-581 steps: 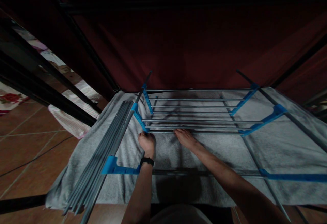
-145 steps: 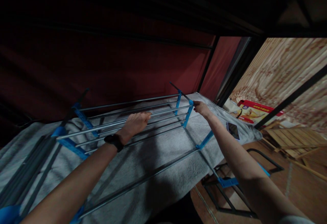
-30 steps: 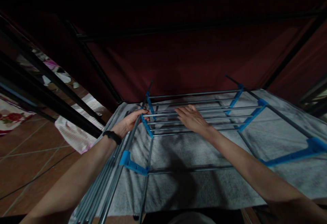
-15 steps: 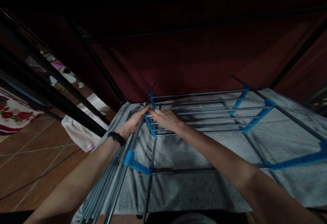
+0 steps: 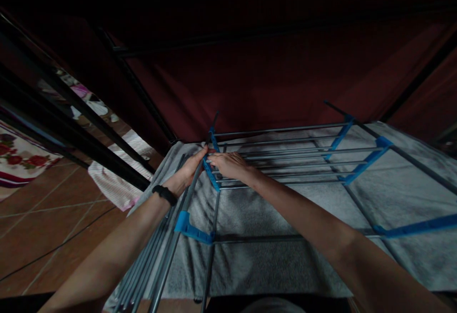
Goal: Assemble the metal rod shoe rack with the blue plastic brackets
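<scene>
A metal rack with blue plastic brackets and grey tubes lies on a grey towel-like cloth [image 5: 271, 265]. My left hand [image 5: 193, 166] is closed around the left side tube [image 5: 194, 184], its thumb at the upper end of a blue bracket [image 5: 211, 174]. Close beside it, my right hand [image 5: 230, 164] has its fingers bent round the end of a thin metal rod [image 5: 303, 152] where it meets that bracket. The fingertips of both hands are partly hidden. Nearer to me, another blue bracket [image 5: 194, 229] joins the side tube and a cross tube [image 5: 260, 239].
Several loose metal rods [image 5: 143, 265] lie left of the frame. On the right, more blue brackets [image 5: 367, 163] hold the rods' far ends. Dark bars [image 5: 89, 122] rise at the left, beside a striped cloth [image 5: 114, 179] on the tiled floor. Dark red fabric [image 5: 267, 84] stands behind.
Both hands stay at the same blue bracket, with only slight finger movement. The view has shifted a little, and the right end of the rack appears slightly farther right.
</scene>
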A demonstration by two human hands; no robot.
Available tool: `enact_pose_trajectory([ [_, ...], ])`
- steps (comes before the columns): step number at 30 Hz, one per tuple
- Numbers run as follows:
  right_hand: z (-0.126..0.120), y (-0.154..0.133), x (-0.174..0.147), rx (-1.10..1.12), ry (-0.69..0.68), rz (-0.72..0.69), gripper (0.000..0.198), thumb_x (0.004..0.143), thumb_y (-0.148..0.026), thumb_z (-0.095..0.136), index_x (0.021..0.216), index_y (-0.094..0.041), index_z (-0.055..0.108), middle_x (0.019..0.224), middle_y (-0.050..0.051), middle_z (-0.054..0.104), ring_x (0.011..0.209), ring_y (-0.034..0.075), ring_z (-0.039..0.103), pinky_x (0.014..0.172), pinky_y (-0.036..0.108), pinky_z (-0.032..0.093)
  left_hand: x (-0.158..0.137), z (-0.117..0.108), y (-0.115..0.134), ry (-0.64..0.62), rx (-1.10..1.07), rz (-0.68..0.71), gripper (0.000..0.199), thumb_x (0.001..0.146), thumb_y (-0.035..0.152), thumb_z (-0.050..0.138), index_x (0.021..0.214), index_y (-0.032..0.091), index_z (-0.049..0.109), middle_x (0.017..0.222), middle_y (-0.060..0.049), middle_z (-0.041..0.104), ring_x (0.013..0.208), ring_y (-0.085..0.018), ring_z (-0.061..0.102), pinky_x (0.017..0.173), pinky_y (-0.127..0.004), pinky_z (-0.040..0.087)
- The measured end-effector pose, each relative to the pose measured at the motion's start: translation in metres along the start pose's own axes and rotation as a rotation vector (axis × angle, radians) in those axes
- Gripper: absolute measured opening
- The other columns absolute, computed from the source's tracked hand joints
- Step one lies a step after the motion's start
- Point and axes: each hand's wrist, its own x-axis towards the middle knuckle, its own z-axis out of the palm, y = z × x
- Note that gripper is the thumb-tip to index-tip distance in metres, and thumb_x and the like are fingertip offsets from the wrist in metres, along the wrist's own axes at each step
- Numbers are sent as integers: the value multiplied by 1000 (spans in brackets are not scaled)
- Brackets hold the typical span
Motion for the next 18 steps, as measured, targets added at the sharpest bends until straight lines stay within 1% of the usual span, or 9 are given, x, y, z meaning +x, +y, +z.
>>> enact_pose_trajectory([
  [3,1,2,4,20,-20,8,30,108,-32,39,120,-28,65,138,2,68,117,23,68,89,35,52,0,1,1,-18,-50,-21,42,88,53,71,98,13,73,83,-9,78,80,-21,74,69,-27,58],
  [8,1,4,6,11,-37,15,30,108,-34,38,121,-28,64,135,3,70,116,23,69,89,35,51,-3,5,3,-33,-70,-27,36,90,50,68,93,14,73,79,-8,77,79,-21,74,68,-28,59],
  [13,-6,2,5,-11,-68,24,31,108,-40,40,122,-27,64,128,5,73,111,25,71,86,34,51,-12,10,7,-40,-27,12,37,86,52,71,92,15,73,80,-7,76,81,-22,74,72,-29,59],
  [15,-8,1,5,-14,-79,23,32,108,-40,40,122,-26,65,127,6,73,111,24,71,87,34,51,-15,11,10,-14,17,48,37,84,52,73,90,16,73,81,-6,77,86,-23,74,75,-29,59],
  [18,-7,1,6,-28,-71,15,31,108,-39,40,121,-25,65,126,7,73,112,24,71,89,34,52,-13,11,17,65,154,117,37,80,52,77,89,17,73,87,-6,78,97,-26,72,82,-29,57],
])
